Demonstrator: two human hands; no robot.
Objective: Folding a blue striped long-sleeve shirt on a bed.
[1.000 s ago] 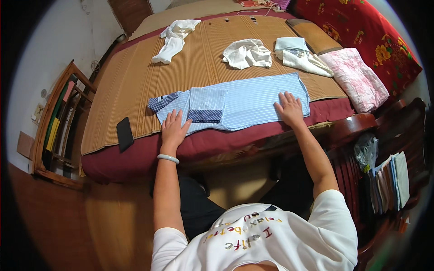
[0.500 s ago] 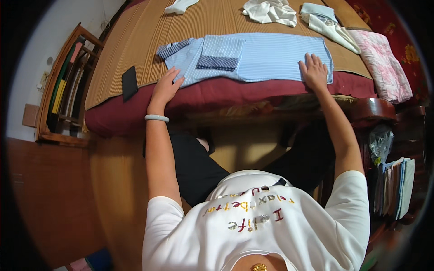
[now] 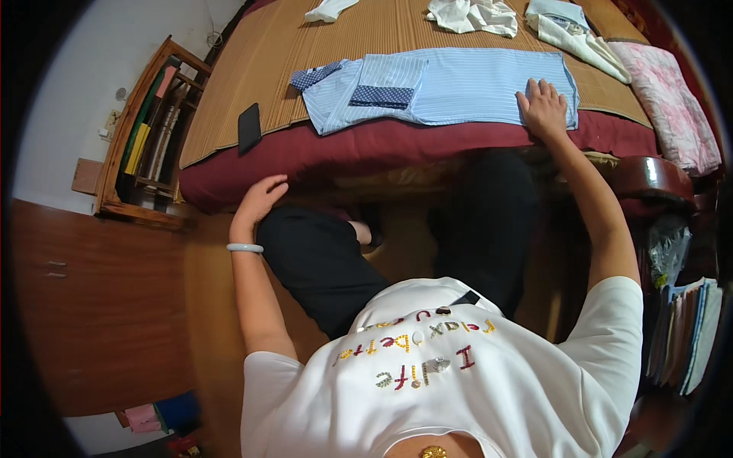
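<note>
A light blue striped shirt (image 3: 473, 85) lies folded lengthwise near the bed's front edge, with a navy patterned cuff (image 3: 379, 98) turned onto it and a navy patterned piece (image 3: 314, 75) at its left end. My right hand (image 3: 544, 111) rests flat on the shirt's right end, fingers spread. Away from the cloth, my left hand (image 3: 262, 200) hovers by the bed's dark red side, next to my knee. Its fingers are stretched out and hold nothing.
On the brown mat (image 3: 229, 84) lie a black phone (image 3: 250, 128), a white sock-like cloth (image 3: 331, 10), crumpled white clothing (image 3: 473, 17) and a blue-white garment (image 3: 576, 38). A folded pink-white quilt (image 3: 664, 107) sits at right. Folded fabrics (image 3: 683, 332) hang beside a wooden post (image 3: 649, 179).
My left hand has left the shirt's left end and dropped back towards my knee. My right hand stays on the shirt. The whole view has shifted slightly.
</note>
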